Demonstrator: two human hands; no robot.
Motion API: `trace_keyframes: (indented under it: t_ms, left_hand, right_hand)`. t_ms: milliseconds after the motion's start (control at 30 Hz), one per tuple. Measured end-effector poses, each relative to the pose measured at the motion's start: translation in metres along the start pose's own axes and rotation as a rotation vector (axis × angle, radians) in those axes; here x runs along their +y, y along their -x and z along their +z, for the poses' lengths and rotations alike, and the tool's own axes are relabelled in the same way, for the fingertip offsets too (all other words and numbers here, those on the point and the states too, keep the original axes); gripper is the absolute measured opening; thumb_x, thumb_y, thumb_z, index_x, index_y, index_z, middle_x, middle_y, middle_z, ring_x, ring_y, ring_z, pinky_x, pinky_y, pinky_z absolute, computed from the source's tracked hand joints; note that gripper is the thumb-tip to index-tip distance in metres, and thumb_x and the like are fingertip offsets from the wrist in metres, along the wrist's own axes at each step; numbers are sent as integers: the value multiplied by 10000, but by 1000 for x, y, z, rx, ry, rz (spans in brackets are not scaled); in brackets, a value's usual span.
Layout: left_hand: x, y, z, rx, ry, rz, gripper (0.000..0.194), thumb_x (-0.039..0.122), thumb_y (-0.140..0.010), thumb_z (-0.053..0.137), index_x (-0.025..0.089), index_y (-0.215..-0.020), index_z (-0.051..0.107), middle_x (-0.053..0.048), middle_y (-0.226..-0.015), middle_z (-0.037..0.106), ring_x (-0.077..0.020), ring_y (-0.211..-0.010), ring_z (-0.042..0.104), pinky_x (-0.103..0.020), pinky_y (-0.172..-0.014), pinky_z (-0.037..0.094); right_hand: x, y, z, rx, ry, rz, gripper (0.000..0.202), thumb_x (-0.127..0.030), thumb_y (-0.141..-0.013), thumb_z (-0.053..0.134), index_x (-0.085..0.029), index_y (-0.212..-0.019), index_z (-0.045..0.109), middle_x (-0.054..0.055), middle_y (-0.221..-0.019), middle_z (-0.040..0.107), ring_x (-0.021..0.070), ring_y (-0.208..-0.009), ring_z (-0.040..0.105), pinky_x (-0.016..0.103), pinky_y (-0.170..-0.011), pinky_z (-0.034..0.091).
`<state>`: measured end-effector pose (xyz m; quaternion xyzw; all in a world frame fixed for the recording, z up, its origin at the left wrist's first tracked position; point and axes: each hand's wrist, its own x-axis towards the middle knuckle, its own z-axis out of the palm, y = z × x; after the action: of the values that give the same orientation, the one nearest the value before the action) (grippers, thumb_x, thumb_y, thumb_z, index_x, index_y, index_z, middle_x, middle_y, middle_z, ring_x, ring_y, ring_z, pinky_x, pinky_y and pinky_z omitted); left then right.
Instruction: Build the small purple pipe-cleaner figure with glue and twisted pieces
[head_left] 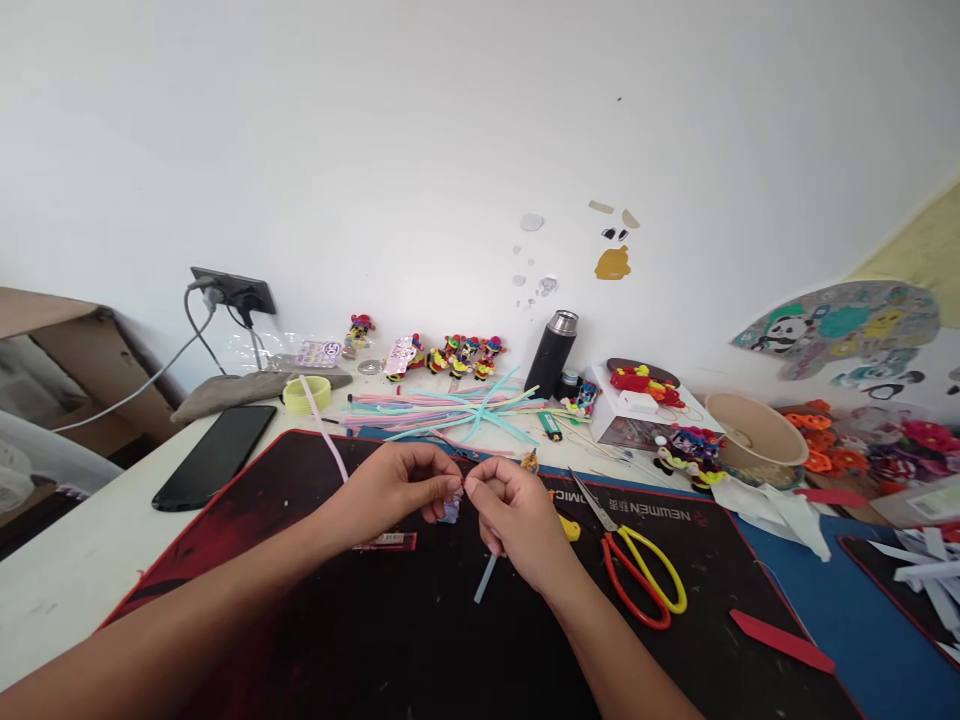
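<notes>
My left hand and my right hand meet over the black mat, fingertips pinched together. From the left fingers hangs a small purple-blue piece; its kind is partly hidden. A tiny red bit shows where the fingertips meet. Below my right hand a thin pale blue-grey stick pokes out, seemingly held in the palm. A pale pink pipe cleaner runs up and left from behind my left hand; whether it is held I cannot tell. Scissors with red and yellow handles lie to the right.
Pastel pipe cleaners are heaped behind the mat. A phone, yellow tape roll, small figures, black thermos, white box and beige bowl stand around. A red strip lies right.
</notes>
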<state>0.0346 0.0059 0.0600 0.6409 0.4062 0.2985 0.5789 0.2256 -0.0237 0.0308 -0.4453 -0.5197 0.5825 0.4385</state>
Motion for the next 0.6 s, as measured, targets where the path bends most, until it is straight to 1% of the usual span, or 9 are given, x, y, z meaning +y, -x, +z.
trace_keyframes:
  t_ms: [300, 467, 600]
  left_hand:
    - [4, 0, -1, -51, 23, -62, 336, 472, -813, 775, 152, -826, 675, 21, -621, 663, -121, -553, 617, -235, -576, 501]
    - [1, -1, 0, -15, 122, -58, 361, 489, -781, 797, 152, -792, 668, 24, -572, 640, -118, -509, 588, -229, -529, 471]
    - [0, -1, 0, -5, 188, -61, 385, 509, -773, 808, 149, -771, 673, 22, -557, 637, -107, -485, 570, -219, -503, 449]
  right_hand:
    - [1, 0, 0, -5, 22, -9, 291, -467, -886, 693, -198, -848, 587, -132, -465, 439, 57, -306, 369, 175, -335, 257]
    - [-1, -1, -3, 43, -19, -36, 304, -488, -889, 691, -197, -866, 605, -138, -438, 390, 68, -313, 361, 179, -336, 262]
    - [-2, -1, -3, 55, -22, -80, 333, -516, -880, 710, -195, -891, 622, -121, -491, 436, 61, -322, 362, 185, -334, 269]
